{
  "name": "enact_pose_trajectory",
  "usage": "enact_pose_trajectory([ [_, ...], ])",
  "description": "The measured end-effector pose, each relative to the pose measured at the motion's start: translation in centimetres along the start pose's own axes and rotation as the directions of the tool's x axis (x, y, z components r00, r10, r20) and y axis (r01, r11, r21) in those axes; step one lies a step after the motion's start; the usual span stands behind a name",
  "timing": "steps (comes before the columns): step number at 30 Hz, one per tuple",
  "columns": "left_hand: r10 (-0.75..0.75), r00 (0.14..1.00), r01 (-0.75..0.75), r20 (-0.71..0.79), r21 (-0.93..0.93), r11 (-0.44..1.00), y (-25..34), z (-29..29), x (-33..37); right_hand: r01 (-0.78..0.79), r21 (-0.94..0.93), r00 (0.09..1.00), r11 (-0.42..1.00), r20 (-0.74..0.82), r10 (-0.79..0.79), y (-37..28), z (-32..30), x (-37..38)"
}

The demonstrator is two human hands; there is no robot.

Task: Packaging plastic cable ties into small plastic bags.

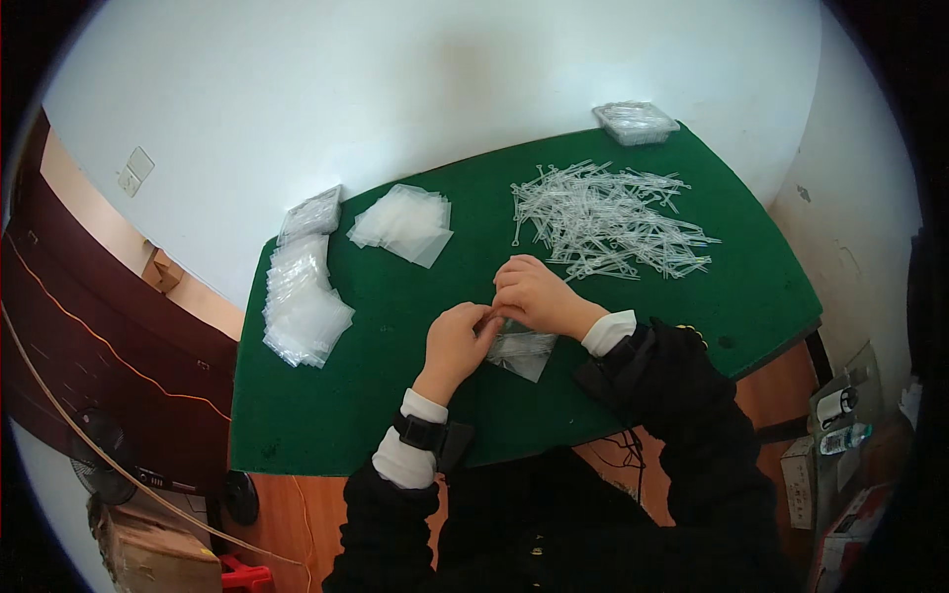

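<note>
My left hand (458, 343) and my right hand (534, 295) meet near the middle of the green table (395, 395). Their fingers close together at the upper edge of a small clear plastic bag (524, 354), which hangs down toward me with some clear pieces visible in it. The exact grip is partly hidden behind the fingers. Just beyond my right hand spreads a loose heap of thin clear plastic sticks with looped ends (603, 217). A fanned stack of flat, translucent bags (407, 222) lies farther off, past my left hand.
Overlapping filled clear bags (301, 306) line the table's left side, with a clear tray (312, 212) behind them. Another clear tray of wrapped pieces (637, 123) stands at the far right corner. A white wall (474, 79) rises behind the table. Cables (628, 455) hang below the front edge.
</note>
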State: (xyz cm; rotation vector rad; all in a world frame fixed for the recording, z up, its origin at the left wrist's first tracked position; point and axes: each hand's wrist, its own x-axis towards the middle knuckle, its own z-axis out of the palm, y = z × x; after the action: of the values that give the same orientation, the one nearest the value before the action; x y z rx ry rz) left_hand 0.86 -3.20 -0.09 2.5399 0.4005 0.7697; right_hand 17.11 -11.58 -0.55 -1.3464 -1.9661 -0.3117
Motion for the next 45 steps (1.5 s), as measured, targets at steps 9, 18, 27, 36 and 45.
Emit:
enact_pose_trajectory([
  [9,-0.017,0.998,0.021,0.061,-0.064,0.998,-0.5,0.5,-0.2,-0.086,0.061,0.995,0.994,0.052,0.083,-0.3,-0.3,-0.2],
  [18,-0.097,0.989,0.069,-0.115,-0.232,0.97,-1.6,0.7,0.0,-0.397,0.298,0.915,0.868,0.206,0.348,-0.2,0.3,-0.5],
  [27,-0.397,0.899,0.214,-0.185,-0.605,0.767,-3.3,0.0,0.5,-0.517,0.345,0.855,0.784,0.167,0.49,1.6,0.4,-0.9],
  [36,-0.303,0.952,0.228,0.043,-0.761,0.608,-2.7,0.5,0.2,-0.549,0.379,0.725,0.745,-0.229,0.65,1.5,0.3,-0.5],
  [45,-0.248,0.964,0.224,0.091,-0.779,0.585,-2.4,0.6,0.4,-0.566,0.289,0.722,0.772,-0.278,0.633,1.7,-0.1,-0.5],
])
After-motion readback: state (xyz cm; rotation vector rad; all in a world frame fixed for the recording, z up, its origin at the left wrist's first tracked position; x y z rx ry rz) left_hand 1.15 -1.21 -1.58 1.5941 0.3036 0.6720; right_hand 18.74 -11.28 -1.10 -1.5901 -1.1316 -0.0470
